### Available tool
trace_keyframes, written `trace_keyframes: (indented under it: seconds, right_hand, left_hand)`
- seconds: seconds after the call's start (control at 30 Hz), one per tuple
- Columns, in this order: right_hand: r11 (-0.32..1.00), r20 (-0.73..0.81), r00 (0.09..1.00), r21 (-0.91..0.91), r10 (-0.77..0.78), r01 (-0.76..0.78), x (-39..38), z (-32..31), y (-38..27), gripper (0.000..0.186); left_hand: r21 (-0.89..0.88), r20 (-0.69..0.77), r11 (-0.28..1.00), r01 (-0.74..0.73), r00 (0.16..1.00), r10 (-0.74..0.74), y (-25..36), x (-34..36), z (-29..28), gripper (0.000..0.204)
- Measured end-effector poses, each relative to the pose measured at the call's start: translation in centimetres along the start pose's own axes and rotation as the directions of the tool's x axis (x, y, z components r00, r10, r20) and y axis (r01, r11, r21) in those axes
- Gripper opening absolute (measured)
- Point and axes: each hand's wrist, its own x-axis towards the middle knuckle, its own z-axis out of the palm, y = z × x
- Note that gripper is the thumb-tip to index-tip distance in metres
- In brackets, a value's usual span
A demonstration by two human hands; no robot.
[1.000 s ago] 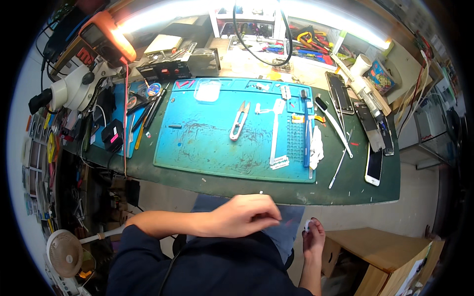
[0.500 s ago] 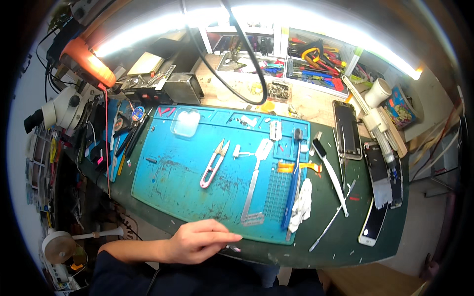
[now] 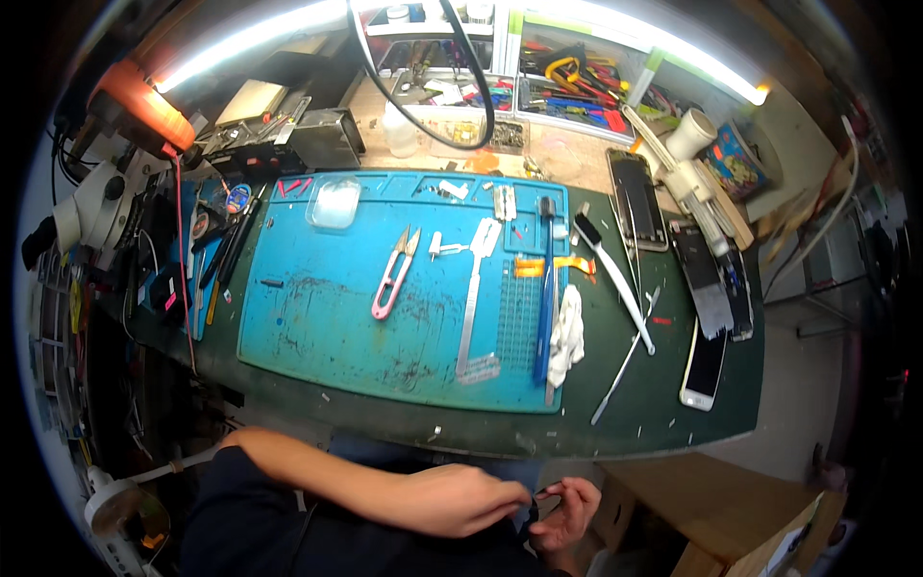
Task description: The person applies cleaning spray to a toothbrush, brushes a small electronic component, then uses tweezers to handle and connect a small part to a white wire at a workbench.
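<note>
My left hand (image 3: 471, 502) is below the table's front edge, its fingers pressed together and pointing at my right hand (image 3: 569, 512). The right hand's fingers are curled, close to the left fingertips. Something small and dark shows between the two hands, too small to name. Above them lies a blue work mat (image 3: 317, 332) on the dark green table. Pink-handled thread snips (image 3: 389, 279) rest on it with blades pointing away. To their right are a long thin metal strip (image 3: 469, 322), a small white piece (image 3: 437, 247) and a blue-handled brush (image 3: 545, 317).
A clear plastic box (image 3: 335, 204) sits at the mat's back left. On the right lie a crumpled white tissue (image 3: 568, 337), a white brush (image 3: 620, 284), a metal pick (image 3: 620, 380) and phones (image 3: 704, 365). A black cable loop (image 3: 481, 125) hangs overhead. A microscope (image 3: 91, 207) stands left.
My left hand has moved right and down, off the mat's front edge. My right hand has come into view beside it. The view has shifted, so the table appears higher.
</note>
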Motion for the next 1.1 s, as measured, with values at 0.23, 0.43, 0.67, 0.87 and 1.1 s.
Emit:
trace_keyframes:
  seconds: [0.23,0.43,0.67,0.87,1.1]
  right_hand:
    - [0.967,-0.099,0.994,-0.244,0.049,-0.072,-0.6,-0.2,1.6,0.017]
    - [0.656,-0.322,0.573,0.414,0.754,-0.631,-2.0,4.6,27.8,0.019]
    - [0.416,-0.276,0.448,-0.168,0.85,-0.894,0.7,9.2,40.6,0.017]
    - [0.292,-0.236,0.486,-0.56,0.841,-0.776,0.5,8.5,41.7,0.017]
    - [0.445,0.057,0.779,-0.845,0.625,-0.295,-7.6,2.7,31.7,0.02]
  left_hand:
    - [-0.216,0.01,0.975,0.055,0.998,-0.055,-2.2,-0.3,1.3,0.049]
    - [-0.28,-0.27,0.96,0.01,0.959,-0.089,3.1,-7.9,-5.2,0.032]
    - [0.207,-0.976,0.753,0.624,0.181,0.118,-3.1,-15.3,-17.6,0.02]
    - [0.348,-0.937,0.583,0.734,0.287,0.199,-7.2,-16.1,-21.0,0.025]
    - [0.465,-0.884,0.534,0.706,0.337,0.324,-8.5,-15.5,-22.9,0.019]
